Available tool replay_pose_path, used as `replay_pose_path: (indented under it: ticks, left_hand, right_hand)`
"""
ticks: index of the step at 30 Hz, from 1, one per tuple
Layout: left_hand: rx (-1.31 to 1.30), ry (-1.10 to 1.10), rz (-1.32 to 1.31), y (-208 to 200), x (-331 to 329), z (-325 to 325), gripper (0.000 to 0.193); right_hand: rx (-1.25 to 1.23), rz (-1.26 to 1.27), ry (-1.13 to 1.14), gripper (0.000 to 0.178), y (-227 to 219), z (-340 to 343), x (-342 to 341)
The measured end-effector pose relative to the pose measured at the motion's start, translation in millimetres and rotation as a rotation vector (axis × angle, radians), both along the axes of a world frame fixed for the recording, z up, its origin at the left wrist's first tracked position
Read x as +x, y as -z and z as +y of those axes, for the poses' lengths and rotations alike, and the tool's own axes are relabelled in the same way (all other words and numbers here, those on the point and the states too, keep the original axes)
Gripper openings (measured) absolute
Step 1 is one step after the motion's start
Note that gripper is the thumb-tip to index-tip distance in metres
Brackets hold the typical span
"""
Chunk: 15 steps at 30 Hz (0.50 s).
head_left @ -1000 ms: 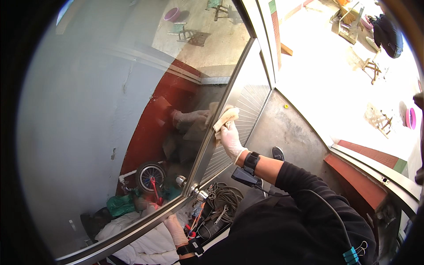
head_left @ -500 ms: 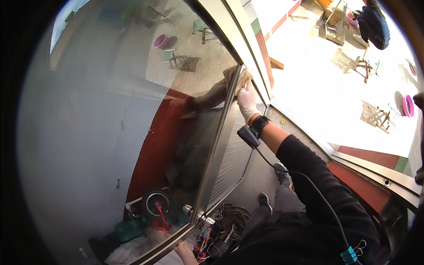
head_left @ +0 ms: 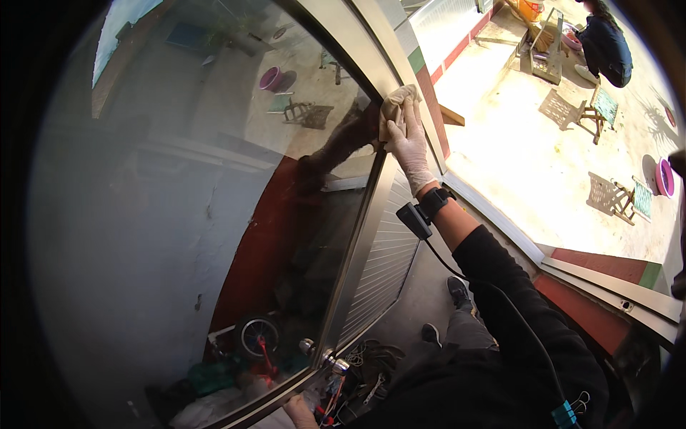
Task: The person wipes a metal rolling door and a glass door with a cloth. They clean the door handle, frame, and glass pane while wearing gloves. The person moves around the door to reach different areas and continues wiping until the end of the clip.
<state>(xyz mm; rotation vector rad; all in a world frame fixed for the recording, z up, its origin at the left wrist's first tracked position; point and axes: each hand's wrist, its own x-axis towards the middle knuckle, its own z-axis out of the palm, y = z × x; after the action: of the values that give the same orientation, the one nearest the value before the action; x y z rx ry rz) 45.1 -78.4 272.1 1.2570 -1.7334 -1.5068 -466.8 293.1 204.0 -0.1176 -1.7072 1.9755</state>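
My right hand (head_left: 410,146), in a thin white glove, presses a folded beige cloth (head_left: 397,107) against the metal frame of the glass door (head_left: 364,236). Its fingers lie over the cloth, close to the glass edge. A black device on a strap (head_left: 423,212) sits on that wrist, with a cable running down the sleeve. Low in the picture, my left hand (head_left: 300,412) grips the door's edge below the round silver knob (head_left: 336,363); its fingers are partly hidden. The large glass pane (head_left: 179,193) shows dim shapes of stools, a basin and a small wheel.
Cords and tools (head_left: 371,372) lie on the floor beside the door, near my shoes (head_left: 457,292). The metal threshold (head_left: 493,218) borders a sunlit yard with folding stools (head_left: 599,111), a pink basin (head_left: 664,177) and a crouching person (head_left: 606,46).
My right hand and the cloth have shifted slightly right and up along the door frame, the fingers now straighter over the cloth. My left hand stays on the door's edge. The view has shifted slightly.
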Motion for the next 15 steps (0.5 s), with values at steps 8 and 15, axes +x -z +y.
replay_pose_path:
  ticks: [8, 15]
  left_hand:
    - [-0.016, 0.0, -0.013, -3.0, -7.1, -3.3, 0.06]
    - [-0.02, -0.007, -0.007, -0.3, -9.0, -2.3, 0.06]
  right_hand:
    - [0.07, 0.117, -0.525, 0.067, 9.5, -113.9, 234.1]
    - [-0.017, 0.108, -0.121, 0.059, -14.7, -97.6, 112.5]
